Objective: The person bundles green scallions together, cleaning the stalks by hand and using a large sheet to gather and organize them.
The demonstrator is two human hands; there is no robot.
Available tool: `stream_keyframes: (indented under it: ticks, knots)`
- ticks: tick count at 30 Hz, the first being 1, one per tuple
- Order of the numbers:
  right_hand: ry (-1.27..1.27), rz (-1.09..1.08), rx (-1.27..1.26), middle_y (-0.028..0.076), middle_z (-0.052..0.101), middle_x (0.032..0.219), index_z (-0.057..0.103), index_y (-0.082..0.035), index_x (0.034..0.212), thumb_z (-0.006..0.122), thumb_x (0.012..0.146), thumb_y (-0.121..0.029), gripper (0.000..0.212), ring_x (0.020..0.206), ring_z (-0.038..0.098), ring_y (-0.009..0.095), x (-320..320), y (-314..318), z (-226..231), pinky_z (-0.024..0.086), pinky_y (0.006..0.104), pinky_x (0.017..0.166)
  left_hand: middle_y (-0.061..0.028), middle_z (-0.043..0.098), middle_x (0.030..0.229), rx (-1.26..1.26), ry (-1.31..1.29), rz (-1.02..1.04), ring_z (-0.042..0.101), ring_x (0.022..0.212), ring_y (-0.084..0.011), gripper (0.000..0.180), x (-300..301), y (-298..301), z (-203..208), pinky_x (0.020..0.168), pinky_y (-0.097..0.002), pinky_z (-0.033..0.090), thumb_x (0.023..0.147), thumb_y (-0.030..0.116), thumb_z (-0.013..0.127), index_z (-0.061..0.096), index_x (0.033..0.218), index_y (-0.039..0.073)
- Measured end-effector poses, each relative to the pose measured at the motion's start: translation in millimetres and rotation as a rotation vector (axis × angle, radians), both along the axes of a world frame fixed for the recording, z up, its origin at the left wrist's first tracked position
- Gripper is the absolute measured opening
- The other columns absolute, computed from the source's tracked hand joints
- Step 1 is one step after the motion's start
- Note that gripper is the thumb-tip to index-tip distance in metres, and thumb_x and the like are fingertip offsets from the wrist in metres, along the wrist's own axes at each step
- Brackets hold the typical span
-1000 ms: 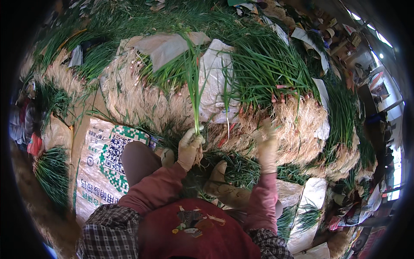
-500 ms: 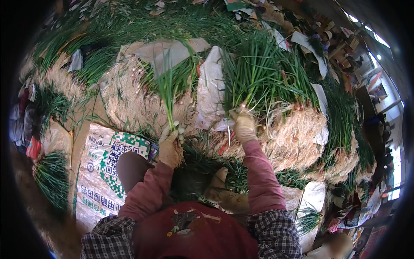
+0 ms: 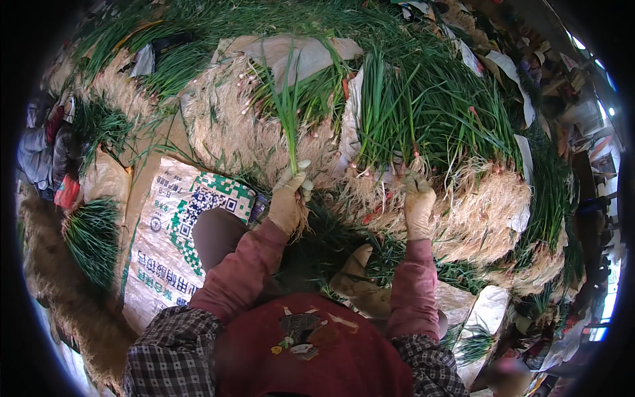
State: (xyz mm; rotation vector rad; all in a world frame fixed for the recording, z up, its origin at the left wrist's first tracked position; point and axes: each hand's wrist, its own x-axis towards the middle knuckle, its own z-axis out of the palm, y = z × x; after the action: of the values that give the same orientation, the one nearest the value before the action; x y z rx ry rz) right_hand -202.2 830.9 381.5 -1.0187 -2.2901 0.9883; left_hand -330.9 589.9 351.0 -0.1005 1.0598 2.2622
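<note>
My left hand [image 3: 287, 206], in a pale glove, is closed around the lower ends of a small bunch of green onions [image 3: 290, 126]. Their leaves point up and away from me, and thin roots hang below the fist. My right hand [image 3: 419, 206], gloved too, has its fingers drawn together at the root ends of a large pile of green onions [image 3: 443, 112]. Just above those fingertips is the rooted end of one stalk; whether they grip it is hidden. The pile's tangled pale roots [image 3: 479, 212] face me.
Another heap of rooted onions [image 3: 218, 126] lies left of the pile, partly under a plastic sheet [image 3: 291, 56]. A printed white sack [image 3: 155, 245] is spread by my left knee [image 3: 218, 238]. A bundle of green onions [image 3: 92, 241] sits far left. Another person [image 3: 49, 145] is at the left edge.
The view has shifted, so the scene sits farther right. My right hand has moved slightly back from the stalks toward the roots. My left hand still holds its bunch.
</note>
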Motion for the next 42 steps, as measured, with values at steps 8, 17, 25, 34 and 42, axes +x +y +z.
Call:
stream_keyframes:
  ticks: [8, 17, 25, 34, 42]
  knots:
    - [-0.631, -0.011, 0.254, 0.018, 0.064, 0.100, 0.065, -0.007, 0.097, 0.058, 0.074, -0.067, 0.065, 0.091, 0.062, 0.031, -98, -39, -56, 0.049, 0.0417, 0.080, -0.0026, 0.063, 0.073, -0.127, -0.003, 0.008, 0.048, 0.056, -0.0056, 0.024, 6, 0, 7, 0.051, -0.0167, 0.037, 0.090, 0.006, 0.051, 0.059, 0.113, 0.005]
    - [0.073, 0.210, 0.403, 0.009, 0.057, 0.107, 0.059, -0.008, 0.105, 0.066, 0.075, -0.024, 0.035, 0.102, 0.052, 0.031, -142, -80, -90, 0.035, 0.0501, 0.094, -0.0028, 0.062, 0.076, -0.060, 0.197, 0.241, 0.046, 0.060, -0.0041, 0.024, 2, -5, 32, 0.056, -0.0149, 0.036, 0.089, 0.005, 0.053, 0.058, 0.112, 0.003]
    - [-0.254, -0.129, 0.176, 0.011, 0.060, 0.106, 0.058, -0.007, 0.110, 0.066, 0.077, -0.025, 0.038, 0.105, 0.052, 0.026, -100, -26, -72, 0.039, 0.0419, 0.096, -0.0020, 0.059, 0.065, -0.071, 0.141, 0.025, 0.041, 0.049, -0.0040, 0.023, 2, -10, 19, 0.047, -0.0159, 0.031, 0.089, 0.005, 0.052, 0.060, 0.110, 0.002]
    - [0.408, -0.111, -0.520, 0.007, 0.067, 0.089, 0.066, -0.009, 0.086, 0.062, 0.085, -0.012, 0.005, 0.077, 0.061, 0.017, -71, -15, -18, 0.052, 0.0301, 0.071, -0.0025, 0.061, 0.067, -0.103, 0.073, 0.071, 0.041, 0.049, -0.0037, 0.022, 1, -10, 11, 0.045, -0.0157, 0.029, 0.090, 0.007, 0.053, 0.061, 0.110, 0.003]
    - [-0.369, 0.224, 0.172, 0.011, 0.065, 0.083, 0.064, -0.007, 0.092, 0.063, 0.085, -0.030, 0.023, 0.064, 0.060, 0.018, -27, -28, -74, 0.051, 0.0340, 0.052, -0.0044, 0.063, 0.071, -0.089, 0.104, -0.016, 0.041, 0.050, -0.0036, 0.022, 6, 0, 13, 0.045, -0.0165, 0.029, 0.089, 0.004, 0.052, 0.062, 0.109, 0.003]
